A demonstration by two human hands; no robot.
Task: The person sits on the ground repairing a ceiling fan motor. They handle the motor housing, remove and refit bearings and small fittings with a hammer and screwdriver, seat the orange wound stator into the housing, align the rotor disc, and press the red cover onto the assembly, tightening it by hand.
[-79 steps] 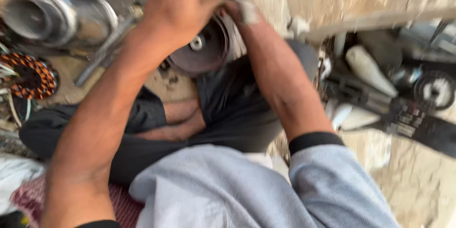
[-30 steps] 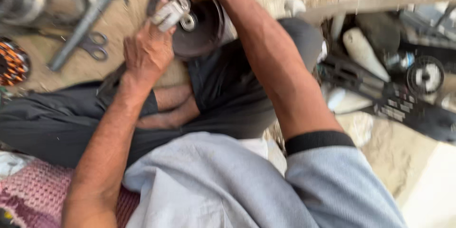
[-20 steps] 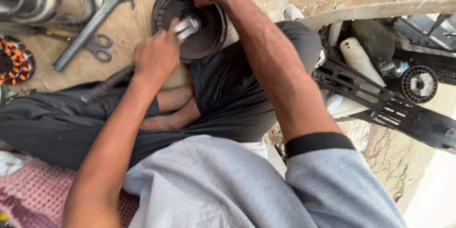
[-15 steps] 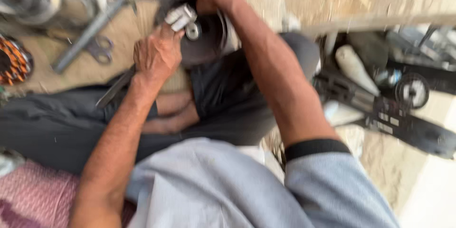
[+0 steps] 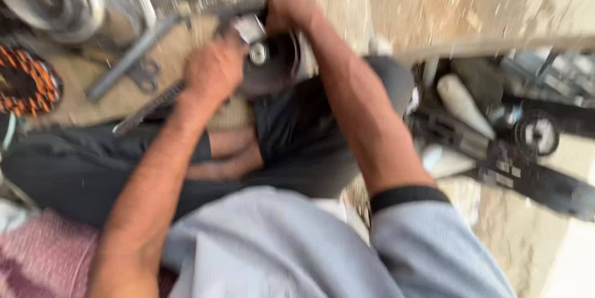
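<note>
Both hands (image 5: 214, 71) on seemingly dark disc (image 5: 276, 65).

Around one dark round motor housing (image 5: 273, 65) sit two hands, the left hand (image 5: 214, 71) and right hand (image 5: 288, 9). Left of it lie one pair of scissors (image 5: 139, 78), one copper winding (image 5: 28, 84) and one grey bar (image 5: 127, 59).

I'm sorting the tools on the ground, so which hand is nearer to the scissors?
Left. The left hand is just right of the scissors on the ground, holding a small metal part. The right hand grips the dark round disc, farther off.
</note>
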